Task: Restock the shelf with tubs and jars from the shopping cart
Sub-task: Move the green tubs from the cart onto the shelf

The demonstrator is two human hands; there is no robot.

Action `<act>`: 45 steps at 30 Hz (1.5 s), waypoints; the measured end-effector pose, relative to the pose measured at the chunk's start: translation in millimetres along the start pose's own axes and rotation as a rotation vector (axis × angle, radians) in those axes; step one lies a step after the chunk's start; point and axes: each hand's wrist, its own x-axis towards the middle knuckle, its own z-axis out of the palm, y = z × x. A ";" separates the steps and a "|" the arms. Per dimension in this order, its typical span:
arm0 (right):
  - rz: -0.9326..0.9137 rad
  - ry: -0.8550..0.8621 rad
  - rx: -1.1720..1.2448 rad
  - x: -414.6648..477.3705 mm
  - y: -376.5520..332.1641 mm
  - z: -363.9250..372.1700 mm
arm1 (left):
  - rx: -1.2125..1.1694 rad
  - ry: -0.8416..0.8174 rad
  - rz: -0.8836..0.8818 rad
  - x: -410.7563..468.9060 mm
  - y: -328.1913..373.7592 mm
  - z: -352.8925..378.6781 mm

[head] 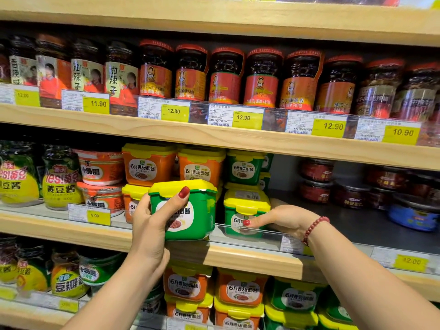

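Left hand (pixel 150 225) grips a green tub (pixel 188 210) with a yellow lid, thumb across the front label and fingers behind. It holds the tub in the air just in front of the middle shelf (pixel 238 257), at the clear rail (pixel 252 231) along its edge. Right hand (pixel 283 217), with a red bead bracelet (pixel 314 228) on the wrist, holds a second green tub (pixel 245 210) that already sits on the shelf, thumb on its front and fingers round its far side. More green tubs (pixel 245 166) stand stacked just behind and above it. Orange tubs (pixel 148 165) stand to the left, partly hidden by the raised tub. To the right, a stretch of bare dark shelf floor (pixel 357 222) runs to a group of small dark jars (pixel 316 171).

Judging by this, restocking is under way: several tubs are in place, one is being settled, and one is yet to go in. The shopping cart is out of view, so how much stock remains cannot be told.
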 end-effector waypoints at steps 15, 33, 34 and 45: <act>-0.503 0.239 0.165 -68.6 -26.6 -5.3 | -0.013 -0.107 0.093 5.4 -8.2 43.9; -0.663 0.356 0.547 -33.0 -8.6 -3.3 | 0.694 -0.253 0.327 46.5 -13.9 87.0; -0.660 0.347 0.568 -30.0 -6.2 -3.7 | 0.712 -0.286 0.328 48.8 -17.5 83.1; -0.621 0.356 0.435 -18.1 5.8 -8.9 | 0.785 -0.159 0.428 43.6 -38.1 63.6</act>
